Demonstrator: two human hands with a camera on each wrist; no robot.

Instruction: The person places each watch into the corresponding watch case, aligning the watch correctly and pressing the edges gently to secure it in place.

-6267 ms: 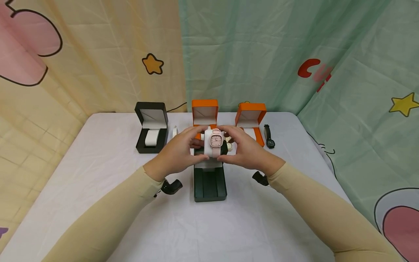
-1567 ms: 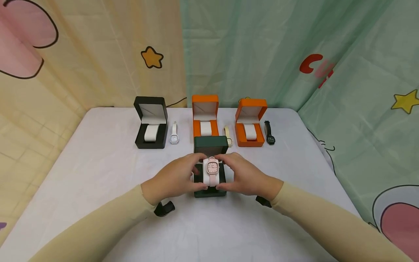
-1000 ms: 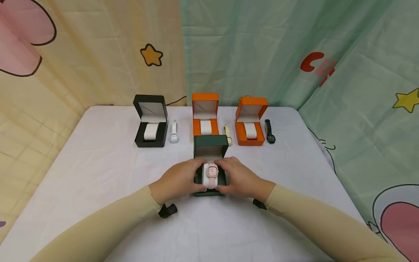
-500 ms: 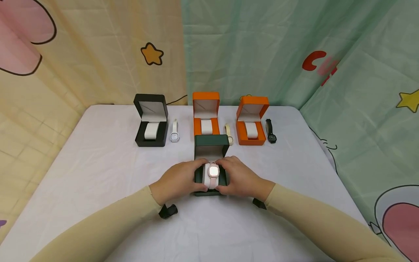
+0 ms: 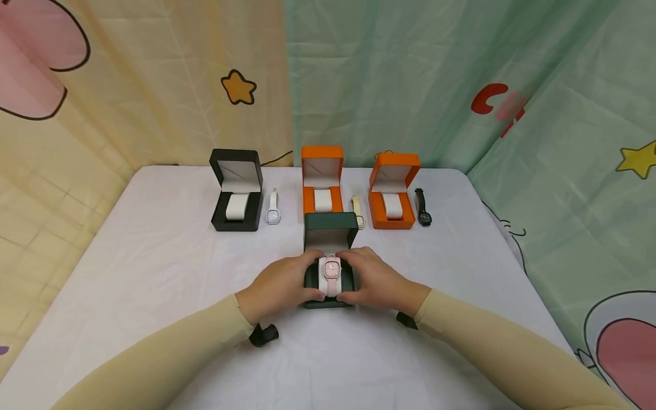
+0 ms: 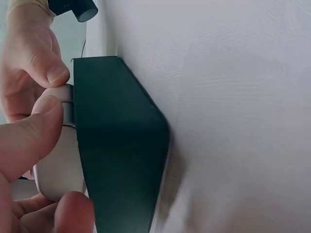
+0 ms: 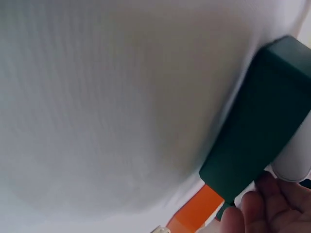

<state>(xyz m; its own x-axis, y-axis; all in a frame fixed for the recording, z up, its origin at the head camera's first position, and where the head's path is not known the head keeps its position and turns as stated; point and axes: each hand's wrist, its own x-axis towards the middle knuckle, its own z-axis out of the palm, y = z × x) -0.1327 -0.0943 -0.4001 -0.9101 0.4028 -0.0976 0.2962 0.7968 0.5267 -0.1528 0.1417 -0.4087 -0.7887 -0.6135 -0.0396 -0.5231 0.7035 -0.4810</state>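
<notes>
A pink square-faced watch (image 5: pixel 332 270) is wrapped round a white cushion (image 5: pixel 322 280), which sits partly down in the base of an open dark green watch box (image 5: pixel 330 221). My left hand (image 5: pixel 282 283) grips the cushion's left end, thumb at the front and fingers behind. On the other end, my right hand (image 5: pixel 381 281) grips it in the same way. The left wrist view shows the rounded cushion (image 6: pixel 57 167) standing proud of the green box's wall (image 6: pixel 114 141). From the right wrist, the fingers of my right hand (image 7: pixel 269 211) are at the box's back edge.
Behind stand an open black box (image 5: pixel 219 221) and two open orange boxes, one in the middle (image 5: pixel 322 152) and one at right (image 5: pixel 392 224), each with a white cushion. A white watch (image 5: pixel 273 213), a gold watch (image 5: pixel 359 219) and a black watch (image 5: pixel 422 213) lie beside them.
Both hands have brought the cushion with the pink watch from above the green box's lid toward the body and down into its base. Over the last second they hardly move.
</notes>
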